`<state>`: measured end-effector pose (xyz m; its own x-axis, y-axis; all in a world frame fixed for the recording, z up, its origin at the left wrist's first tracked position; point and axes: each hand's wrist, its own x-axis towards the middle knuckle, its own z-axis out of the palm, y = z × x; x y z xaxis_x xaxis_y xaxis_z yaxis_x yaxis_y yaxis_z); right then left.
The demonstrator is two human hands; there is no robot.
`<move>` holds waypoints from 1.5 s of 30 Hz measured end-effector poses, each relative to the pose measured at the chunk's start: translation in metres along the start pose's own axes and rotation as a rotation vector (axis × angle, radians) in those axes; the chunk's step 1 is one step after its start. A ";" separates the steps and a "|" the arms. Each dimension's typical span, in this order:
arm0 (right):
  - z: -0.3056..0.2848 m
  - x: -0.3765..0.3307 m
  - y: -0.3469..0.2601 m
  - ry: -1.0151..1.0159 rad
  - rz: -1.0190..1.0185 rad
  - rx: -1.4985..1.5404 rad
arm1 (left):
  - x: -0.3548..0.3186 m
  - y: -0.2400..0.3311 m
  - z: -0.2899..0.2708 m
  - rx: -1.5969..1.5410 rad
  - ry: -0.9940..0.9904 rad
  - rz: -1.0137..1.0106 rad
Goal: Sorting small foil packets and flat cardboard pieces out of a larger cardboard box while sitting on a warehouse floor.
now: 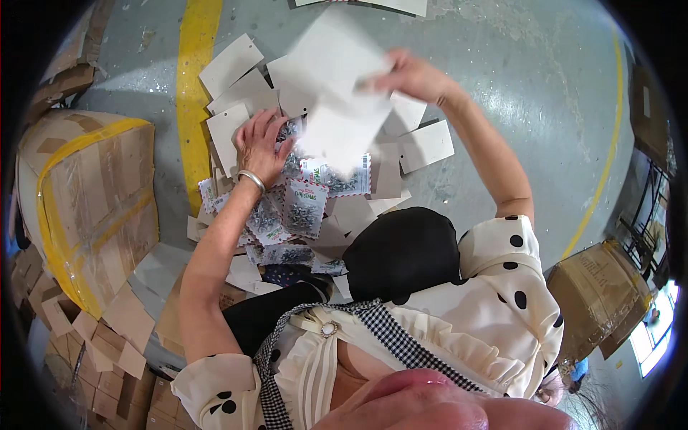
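Note:
My right hand is closed on a blank white card and holds it over the pile; hand and card are smeared by motion. My left hand is bent over the left side of the pile, with thumb and fingers around a clear packet of silvery pieces. Below it lie several similar packets with printed Christmas card headers, heaped on one another. Loose white and grey cards spread under and around the packets, some with a small punched hole. A bright blurred white card covers part of the heap.
A large taped carton stands at the left, beside a yellow floor line. Flattened and opened cardboard boxes lie at the lower left. Another carton is at the right. My black-clad knee is close to the pile.

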<state>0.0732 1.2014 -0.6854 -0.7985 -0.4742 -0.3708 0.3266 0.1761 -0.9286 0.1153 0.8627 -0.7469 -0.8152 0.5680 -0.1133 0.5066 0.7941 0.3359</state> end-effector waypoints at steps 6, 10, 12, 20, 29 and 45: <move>-0.132 0.082 0.078 1.006 -0.195 -0.555 | 0.016 0.015 0.002 -0.007 -0.016 0.041; -0.192 0.107 0.079 1.316 0.302 -0.783 | 0.014 0.015 0.000 0.006 -0.003 0.043; -0.164 0.124 0.068 1.244 0.443 -0.735 | 0.006 0.010 -0.001 0.019 -0.016 0.009; -0.194 0.097 0.082 1.360 0.066 -0.413 | 0.012 0.018 -0.005 -0.004 -0.017 0.024; -0.113 -0.053 0.078 1.074 -0.062 0.306 | 0.002 0.010 -0.007 0.008 -0.003 0.005; 0.078 0.074 0.025 0.104 -0.193 -0.813 | -0.047 -0.044 -0.016 0.020 -0.246 0.020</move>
<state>0.0614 1.1033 -0.7348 -0.8587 -0.4844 -0.1671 -0.2543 0.6859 -0.6818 0.1267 0.7981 -0.7418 -0.7131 0.6176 -0.3316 0.5298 0.7846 0.3219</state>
